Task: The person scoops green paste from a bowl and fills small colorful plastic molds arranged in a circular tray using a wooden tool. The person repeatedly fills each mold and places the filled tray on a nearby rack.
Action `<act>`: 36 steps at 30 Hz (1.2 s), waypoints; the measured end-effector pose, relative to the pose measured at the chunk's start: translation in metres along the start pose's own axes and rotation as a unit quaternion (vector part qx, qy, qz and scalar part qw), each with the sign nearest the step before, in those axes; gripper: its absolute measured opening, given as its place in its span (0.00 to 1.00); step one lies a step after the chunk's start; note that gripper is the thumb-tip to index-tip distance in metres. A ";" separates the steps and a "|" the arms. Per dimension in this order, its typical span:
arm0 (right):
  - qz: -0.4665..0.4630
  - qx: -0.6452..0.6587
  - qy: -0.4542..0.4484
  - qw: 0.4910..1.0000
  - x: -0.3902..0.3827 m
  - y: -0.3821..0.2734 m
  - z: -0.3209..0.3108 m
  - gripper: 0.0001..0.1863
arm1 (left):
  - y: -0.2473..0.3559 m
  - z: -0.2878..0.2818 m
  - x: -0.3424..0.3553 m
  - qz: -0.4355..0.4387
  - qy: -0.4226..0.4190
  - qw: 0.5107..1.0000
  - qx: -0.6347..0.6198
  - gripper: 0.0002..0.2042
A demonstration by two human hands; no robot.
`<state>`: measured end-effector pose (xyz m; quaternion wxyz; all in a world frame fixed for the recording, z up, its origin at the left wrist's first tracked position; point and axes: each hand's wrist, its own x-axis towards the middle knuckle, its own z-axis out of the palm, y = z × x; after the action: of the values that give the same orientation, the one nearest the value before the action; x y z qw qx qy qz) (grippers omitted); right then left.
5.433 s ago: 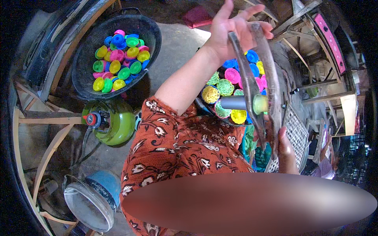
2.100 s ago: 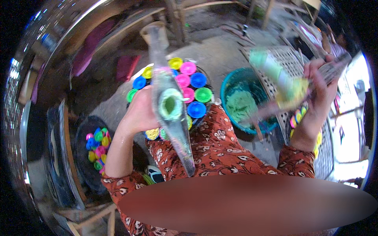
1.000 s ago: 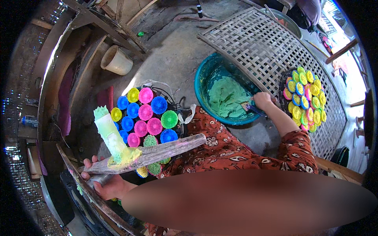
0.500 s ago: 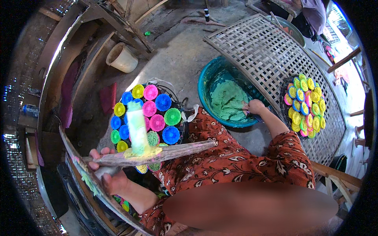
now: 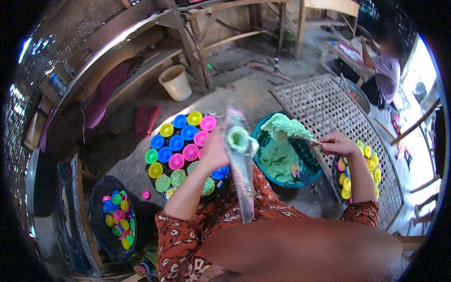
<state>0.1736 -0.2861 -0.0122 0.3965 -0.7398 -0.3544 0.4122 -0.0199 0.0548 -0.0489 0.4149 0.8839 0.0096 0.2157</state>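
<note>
The left hand (image 5: 215, 152) is closed on the press (image 5: 241, 167) above the lap, fingers mostly hidden; the right hand (image 5: 339, 144) pinches a spatula (image 5: 314, 141), its green dough (image 5: 284, 126) above the tub (image 5: 312, 157). Best keep blade level and press steady, lest dough slide off. The rack (image 5: 324, 101) crowds the tub's right side, cups (image 5: 176, 161) the left forearm

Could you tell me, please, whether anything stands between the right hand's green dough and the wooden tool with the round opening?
Nothing visible does: the dough is just right of the wooden tool, with only a gap between.
</note>
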 end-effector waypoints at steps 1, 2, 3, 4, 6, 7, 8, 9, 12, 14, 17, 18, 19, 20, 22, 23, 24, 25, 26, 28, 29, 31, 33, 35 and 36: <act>-0.017 0.008 -0.016 1.000 0.001 -0.016 -0.002 0.17 | 0.008 0.008 0.006 -0.020 -0.011 1.000 0.019 0.26; -0.071 -0.034 -0.032 0.996 0.002 -0.033 -0.001 0.16 | 0.015 0.011 0.010 0.011 -0.008 1.000 0.017 0.24; -0.065 -0.136 -0.019 0.988 0.004 -0.049 0.000 0.16 | 0.020 0.012 0.011 0.056 -0.038 0.997 0.035 0.23; -0.031 -0.255 0.002 0.967 0.006 -0.066 0.002 0.16 | 0.024 0.011 0.013 0.051 -0.072 0.996 0.017 0.23; -0.116 -0.318 0.052 0.939 0.001 -0.101 0.006 0.16 | 0.029 0.011 0.012 0.053 -0.092 0.992 0.066 0.23; -0.177 -0.422 0.095 0.884 0.002 -0.121 0.007 0.15 | 0.030 0.011 0.011 0.066 -0.085 0.992 0.070 0.23; -0.243 -0.506 0.127 0.818 0.002 -0.138 0.010 0.14 | 0.031 0.012 0.011 0.076 -0.077 0.991 0.079 0.23; -0.307 -0.579 0.152 0.739 0.004 -0.154 0.015 0.12 | 0.031 0.013 0.010 0.101 -0.072 0.989 0.080 0.23; -0.410 -0.667 0.200 0.589 0.016 -0.170 0.052 0.08 | 0.029 0.020 0.010 0.087 -0.043 0.991 0.096 0.23; -0.432 -0.707 0.210 0.520 0.022 -0.164 0.079 0.07 | 0.026 0.024 0.010 0.062 -0.029 0.995 0.069 0.23; -0.446 -0.751 0.214 0.436 0.022 -0.150 0.107 0.09 | 0.015 0.025 0.007 0.010 -0.025 0.999 0.039 0.23; -0.460 -0.741 0.220 0.436 0.019 -0.148 0.109 0.08 | 0.010 0.024 0.006 0.003 -0.019 0.999 0.027 0.23; -0.470 -0.732 0.223 0.440 0.015 -0.148 0.107 0.07 | 0.004 0.023 0.006 0.015 -0.026 1.000 0.009 0.22; -0.458 -0.720 0.236 0.465 0.009 -0.151 0.102 0.07 | -0.001 0.022 0.007 -0.014 -0.019 0.999 -0.028 0.22; -0.425 -0.696 0.259 0.518 -0.009 -0.159 0.086 0.08 | -0.010 0.017 0.010 -0.034 -0.016 0.994 -0.107 0.21; -0.400 -0.687 0.278 0.538 -0.021 -0.163 0.075 0.08 | -0.013 0.013 0.010 -0.040 -0.015 0.996 -0.080 0.21; -0.397 -0.673 0.302 0.547 -0.030 -0.166 0.066 0.09 | -0.014 0.012 0.011 -0.058 0.004 0.997 -0.054 0.21; -0.371 -0.654 0.305 0.584 -0.034 -0.167 0.060 0.10 | -0.013 0.012 0.012 -0.073 0.013 0.997 -0.029 0.21; -0.359 -0.626 0.314 0.617 -0.038 -0.167 0.053 0.10 | -0.012 0.010 0.012 -0.103 0.027 0.994 0.003 0.21; -0.326 -0.601 0.301 0.665 -0.038 -0.166 0.047 0.10 | -0.004 0.018 0.011 -0.070 0.029 0.994 0.078 0.23; -0.308 -0.605 0.278 0.679 -0.036 -0.166 0.045 0.11 | 0.001 0.020 0.009 -0.066 0.034 0.995 0.061 0.23; -0.251 -0.611 0.233 0.714 -0.030 -0.169 0.045 0.15 | 0.010 0.026 0.006 -0.052 0.080 0.994 0.055 0.23; -0.215 -0.631 0.184 0.722 -0.026 -0.176 0.045 0.15 | 0.018 0.030 0.004 -0.012 0.102 0.989 0.109 0.22; -0.174 -0.654 0.154 0.720 -0.021 -0.185 0.047 0.14 | 0.025 0.033 0.002 0.010 0.088 0.991 0.105 0.22; -0.180 -0.650 0.143 0.725 -0.019 -0.186 0.051 0.14 | 0.028 0.034 0.002 0.027 0.092 0.990 0.105 0.22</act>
<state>0.0835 -0.2065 0.1396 -0.0689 -0.7889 -0.6009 -0.1083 -0.0095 0.0121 -0.0467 0.3114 0.8989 0.0461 0.3049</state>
